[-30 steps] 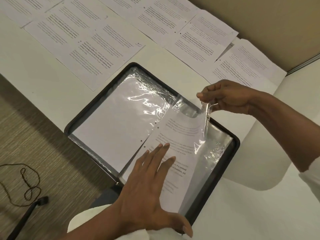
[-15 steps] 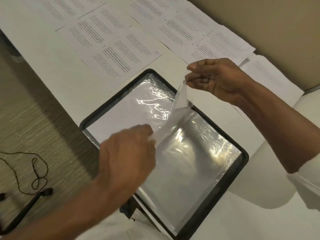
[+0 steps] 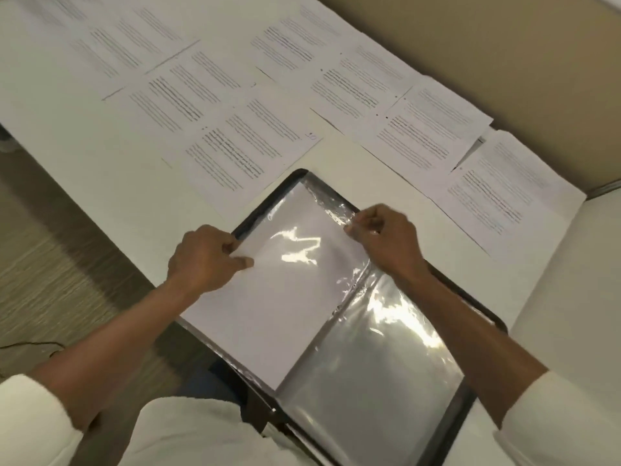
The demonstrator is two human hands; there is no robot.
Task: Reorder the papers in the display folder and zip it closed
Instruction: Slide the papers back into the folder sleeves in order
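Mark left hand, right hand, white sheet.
left hand [image 3: 205,257]: head view, back of the hand.
right hand [image 3: 383,238]: head view, back of the hand.
white sheet [image 3: 268,314]: head view, bare middle of the page.

A white table [image 3: 84,153] carries printed sheets [image 3: 242,146] spread face up in overlapping rows across its far side. At the front lies the open folder [image 3: 369,381], its near side hanging past the edge.

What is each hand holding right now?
Left hand: closed, gripping the white sheet.
Right hand: closed, pinching the clear sleeve.
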